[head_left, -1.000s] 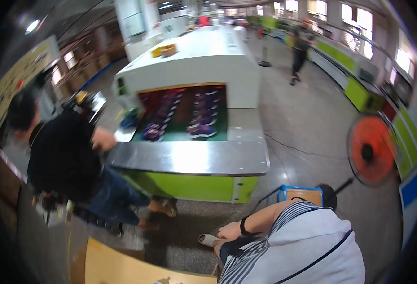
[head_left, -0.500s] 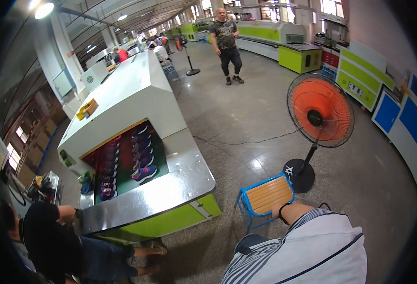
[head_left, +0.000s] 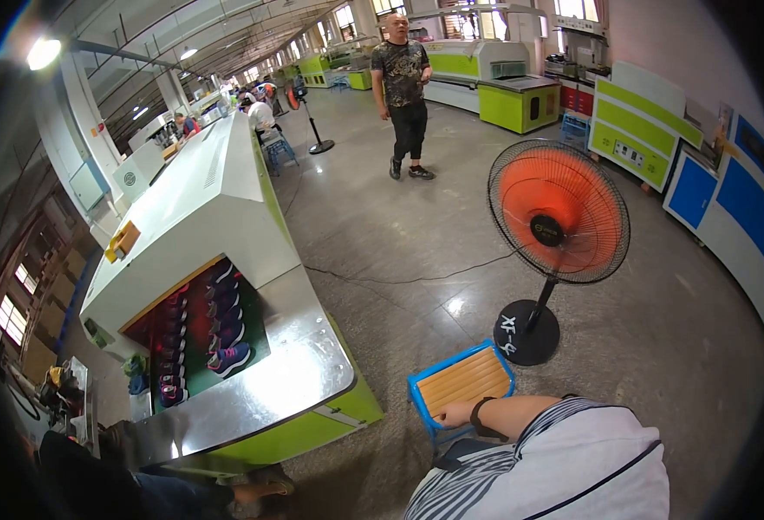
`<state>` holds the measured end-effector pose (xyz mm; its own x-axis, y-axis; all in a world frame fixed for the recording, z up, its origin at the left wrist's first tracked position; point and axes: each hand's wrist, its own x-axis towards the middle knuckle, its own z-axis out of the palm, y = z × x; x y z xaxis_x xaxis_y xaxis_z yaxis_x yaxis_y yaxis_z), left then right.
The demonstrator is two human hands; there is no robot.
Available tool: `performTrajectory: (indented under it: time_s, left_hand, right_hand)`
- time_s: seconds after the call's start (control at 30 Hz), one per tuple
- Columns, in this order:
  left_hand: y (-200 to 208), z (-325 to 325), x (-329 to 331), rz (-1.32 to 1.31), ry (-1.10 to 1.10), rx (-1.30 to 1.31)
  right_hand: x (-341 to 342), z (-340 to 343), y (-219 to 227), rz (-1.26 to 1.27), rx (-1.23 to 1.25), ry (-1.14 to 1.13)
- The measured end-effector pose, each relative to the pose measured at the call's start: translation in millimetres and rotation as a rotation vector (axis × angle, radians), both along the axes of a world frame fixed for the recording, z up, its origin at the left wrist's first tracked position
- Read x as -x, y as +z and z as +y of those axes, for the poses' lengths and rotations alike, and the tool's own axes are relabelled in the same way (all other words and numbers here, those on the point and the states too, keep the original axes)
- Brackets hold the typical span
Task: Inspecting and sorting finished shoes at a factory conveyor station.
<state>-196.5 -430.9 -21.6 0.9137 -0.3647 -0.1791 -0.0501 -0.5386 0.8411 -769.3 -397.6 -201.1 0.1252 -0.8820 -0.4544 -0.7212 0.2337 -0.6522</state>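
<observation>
So the right hand point(head_left: 456, 414) is down on the stool point(head_left: 467, 381), touching the slatted seat by its near blue edge; fingers look bent, but I can't tell if they've really got a grip. Left hand is out of view, so no clue on that one. The stool's a simple thing: tan, wood-look slats side by side, rounded blue tube frame, slightly glossy. A dark band point(head_left: 487, 418) wraps the wrist. Up and right of the hand there's a fan point(head_left: 559, 204) with a round black wire cage and orange behind it, small pale label on the hub, big white characters on its black disc base point(head_left: 529, 334). Left of the hand, a shiny brushed-looking steel counter point(head_left: 291, 377) fronts a boxy white machine point(head_left: 191, 204) with two rows of dark purplish shoes point(head_left: 228, 358) inside.
</observation>
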Motion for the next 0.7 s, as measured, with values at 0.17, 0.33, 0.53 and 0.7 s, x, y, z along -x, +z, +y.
performTrajectory:
  time_s: [0.17, 0.33, 0.53, 0.7]
  left_hand:
    - [-9.6, -20.5, 26.4, -0.062, -0.069, -0.035]
    - [-17.2, -42.8, 43.5, -0.134, -0.159, -0.082]
    - [-38.3, -63.4, 70.1, -0.198, -0.239, -0.126]
    - [-50.3, -71.4, 82.4, -0.264, -0.296, -0.156]
  right_hand:
    - [74.0, 37.8, -13.1, 0.218, -0.273, 0.095]
    - [163.3, 106.7, -26.7, 0.345, -0.182, -0.043]
    - [179.2, 125.8, -10.2, 0.417, -0.362, -0.147]
    - [157.4, 112.2, 23.3, 0.301, -0.331, -0.117]
